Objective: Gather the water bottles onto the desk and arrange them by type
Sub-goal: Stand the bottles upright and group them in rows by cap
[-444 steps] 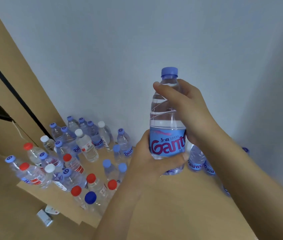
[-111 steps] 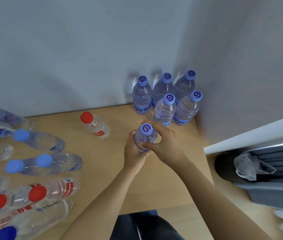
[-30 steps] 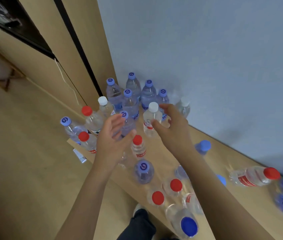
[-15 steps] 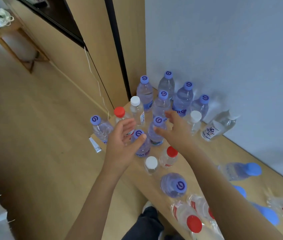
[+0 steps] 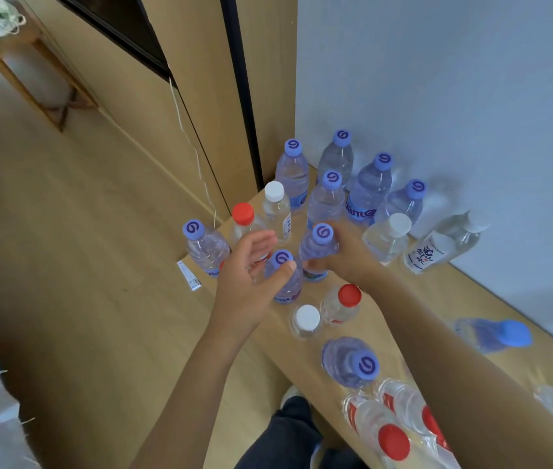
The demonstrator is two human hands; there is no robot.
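The right hand [image 5: 346,257] gripped a purple-capped bottle [image 5: 317,252]. The left hand [image 5: 251,269] was open, touching another purple-capped one [image 5: 283,277]. Next, probably lift them toward their own kind.

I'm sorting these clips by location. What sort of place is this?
Probably a hotel room or bedroom, not a workshop: a narrow light wooden desk set against a plain pale wall, tan wood-panelled cabinetry beside it, and a small wooden side table on wood-look flooring.
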